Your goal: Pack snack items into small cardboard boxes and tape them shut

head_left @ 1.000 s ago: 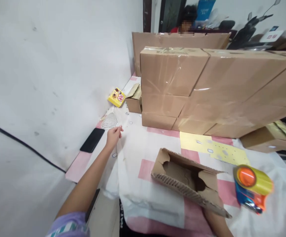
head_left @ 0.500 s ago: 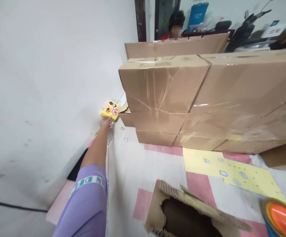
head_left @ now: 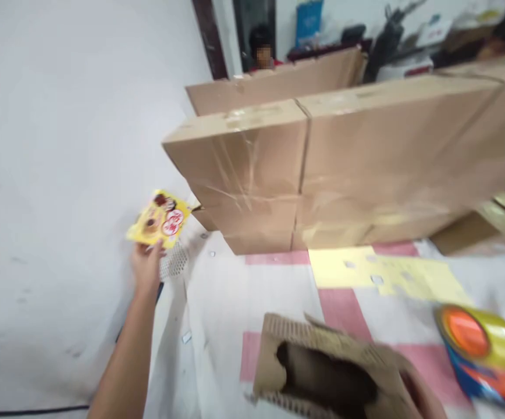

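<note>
Yellow pack (head_left: 160,221), in the head view, is now in your left hand (head_left: 148,262): you pinch its near edge, with the thumb on the printed face and the fingers mostly hidden beneath. One second ago that hand was empty over the desk (head_left: 221,297) and the pack lay by the wall (head_left: 60,174); half a second ago your fingers had just reached its edge. Now it has come toward you, away from the small carton that it lay beside, and appears held above the white perforated piece (head_left: 174,261), close to the wall. The open cardboard box (head_left: 267,355) sits in front of you, well apart from the pack, its torn opening facing up and nothing to be made out in its dark inside. Your right hand (head_left: 418,390), out of sight half a second ago, shows again at the box's right end; blur and cardboard hide its fingers, so you cannot tell whether it grips or merely steadies. For the work, the change seems to be that the pack is secured and both your hands are occupied. To the right, the tape roll (head_left: 503,340) lies apart from the box.
</note>
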`<state>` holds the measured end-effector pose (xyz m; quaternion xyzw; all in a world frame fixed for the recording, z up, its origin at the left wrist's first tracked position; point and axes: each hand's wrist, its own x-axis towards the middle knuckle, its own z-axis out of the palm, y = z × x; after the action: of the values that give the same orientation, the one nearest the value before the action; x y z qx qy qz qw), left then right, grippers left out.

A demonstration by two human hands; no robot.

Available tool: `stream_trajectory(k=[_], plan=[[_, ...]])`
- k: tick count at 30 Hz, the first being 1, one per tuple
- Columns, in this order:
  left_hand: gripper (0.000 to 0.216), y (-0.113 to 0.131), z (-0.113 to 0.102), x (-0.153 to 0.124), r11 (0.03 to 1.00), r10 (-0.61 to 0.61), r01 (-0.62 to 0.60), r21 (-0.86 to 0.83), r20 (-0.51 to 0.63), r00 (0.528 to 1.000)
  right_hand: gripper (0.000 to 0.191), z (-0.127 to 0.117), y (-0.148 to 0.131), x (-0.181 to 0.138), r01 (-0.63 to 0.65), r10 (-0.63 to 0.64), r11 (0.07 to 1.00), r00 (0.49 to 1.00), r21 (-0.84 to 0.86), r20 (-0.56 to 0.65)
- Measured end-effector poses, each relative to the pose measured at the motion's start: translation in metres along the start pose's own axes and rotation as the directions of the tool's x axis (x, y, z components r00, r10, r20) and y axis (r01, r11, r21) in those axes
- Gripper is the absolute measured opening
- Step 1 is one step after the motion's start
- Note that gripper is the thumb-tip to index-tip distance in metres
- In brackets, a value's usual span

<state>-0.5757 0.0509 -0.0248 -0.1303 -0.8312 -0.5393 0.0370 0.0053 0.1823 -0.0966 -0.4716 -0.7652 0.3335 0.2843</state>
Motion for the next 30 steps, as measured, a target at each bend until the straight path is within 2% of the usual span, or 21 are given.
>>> stream_trajectory(k=[1, 4, 5, 6, 8, 9, 11, 12, 13, 14, 17, 18, 19, 21, 23, 24, 25, 27, 28, 29, 30], plan=[[0.048, -0.002, -0.025, -0.03, 1.0, 0.013, -0.013, -0.005, 0.023, 1.0, 0.027, -0.002, 0.002, -0.007, -0.029, 0.035, 0.997, 0.996, 0.071, -0.077], [0.043, 0.001, -0.093, -0.115, 0.999, 0.041, -0.038, -0.038, 0.08, 0.996, 0.022, -0.021, -0.003, -0.015, -0.062, 0.106, 0.974, 0.975, 0.217, -0.194], [0.047, 0.005, -0.109, -0.139, 0.998, 0.061, -0.057, -0.04, 0.116, 0.991, 0.019, -0.031, -0.01, -0.014, -0.018, 0.073, 0.972, 0.971, 0.233, -0.229], [0.053, 0.01, -0.12, -0.16, 0.996, 0.081, -0.074, -0.048, 0.166, 0.983, 0.017, -0.042, -0.02, -0.01, 0.074, -0.012, 0.973, 0.963, 0.219, -0.268], [0.068, 0.021, -0.128, -0.192, 0.991, 0.132, -0.118, -0.07, 0.271, 0.954, 0.017, -0.062, -0.047, -0.002, 0.288, -0.252, 0.95, 0.934, 0.118, -0.253], [0.073, 0.027, -0.128, -0.203, 0.986, 0.161, -0.142, -0.083, 0.319, 0.934, 0.018, -0.07, -0.063, 0.002, 0.402, -0.382, 0.913, 0.903, 0.071, -0.194], [0.073, 0.039, -0.12, -0.216, 0.974, 0.226, -0.206, -0.092, 0.403, 0.887, 0.026, -0.081, -0.096, 0.008, 0.607, -0.608, 0.792, 0.794, 0.062, -0.013], [0.069, 0.047, -0.114, -0.219, 0.963, 0.267, -0.255, -0.089, 0.451, 0.851, 0.031, -0.083, -0.111, 0.011, 0.663, -0.668, 0.744, 0.741, 0.085, 0.067], [0.062, 0.056, -0.108, -0.22, 0.946, 0.312, -0.314, -0.084, 0.505, 0.805, 0.038, -0.084, -0.124, 0.013, 0.685, -0.694, 0.72, 0.708, 0.113, 0.129], [0.055, 0.065, -0.101, -0.221, 0.921, 0.36, -0.38, -0.085, 0.559, 0.747, 0.047, -0.082, -0.136, 0.016, 0.675, -0.69, 0.724, 0.703, 0.141, 0.174], [0.049, 0.095, -0.081, -0.228, 0.832, 0.478, -0.531, -0.162, 0.695, 0.537, 0.078, -0.075, -0.159, 0.028, 0.597, -0.642, 0.767, 0.723, 0.236, 0.255], [0.052, 0.103, -0.075, -0.232, 0.812, 0.502, -0.549, -0.2, 0.719, 0.48, 0.08, -0.073, -0.162, 0.031, 0.59, -0.649, 0.76, 0.713, 0.271, 0.267], [0.058, 0.109, -0.07, -0.237, 0.801, 0.517, -0.553, -0.231, 0.732, 0.444, 0.075, -0.071, -0.164, 0.034, 0.59, -0.659, 0.751, 0.702, 0.297, 0.269], [0.079, 0.112, -0.063, -0.249, 0.797, 0.526, -0.546, -0.257, 0.74, 0.42, 0.057, -0.071, -0.161, 0.036, 0.582, -0.648, 0.759, 0.717, 0.29, 0.256], [0.101, 0.106, -0.06, -0.262, 0.801, 0.504, -0.558, -0.218, 0.75, 0.429, 0.046, -0.074, -0.151, 0.033, 0.524, -0.574, 0.817, 0.776, 0.238, 0.261], [0.104, 0.1, -0.059, -0.269, 0.789, 0.498, -0.587, -0.184, 0.75, 0.435, 0.045, -0.075, -0.146, 0.03, 0.484, -0.527, 0.849, 0.802, 0.212, 0.28], [0.097, 0.094, -0.059, -0.276, 0.759, 0.511, -0.633, -0.154, 0.742, 0.433, 0.044, -0.076, -0.14, 0.027, 0.445, -0.483, 0.875, 0.821, 0.189, 0.303], [0.055, 0.081, -0.059, -0.289, 0.644, 0.601, -0.753, -0.139, 0.701, 0.384, 0.045, -0.077, -0.13, 0.023, 0.398, -0.424, 0.906, 0.84, 0.147, 0.338], [0.034, 0.075, -0.059, -0.294, 0.57, 0.664, -0.806, -0.161, 0.667, 0.337, 0.044, -0.077, -0.127, 0.021, 0.389, -0.406, 0.913, 0.849, 0.121, 0.339], [0.022, 0.071, -0.058, -0.299, 0.495, 0.724, -0.846, -0.196, 0.631, 0.278, 0.044, -0.075, -0.124, 0.021, 0.388, -0.397, 0.917, 0.857, 0.096, 0.329], [0.019, 0.067, -0.058, -0.302, 0.43, 0.77, -0.872, -0.234, 0.599, 0.219, 0.043, -0.074, -0.123, 0.021, 0.391, -0.394, 0.917, 0.865, 0.075, 0.311]])
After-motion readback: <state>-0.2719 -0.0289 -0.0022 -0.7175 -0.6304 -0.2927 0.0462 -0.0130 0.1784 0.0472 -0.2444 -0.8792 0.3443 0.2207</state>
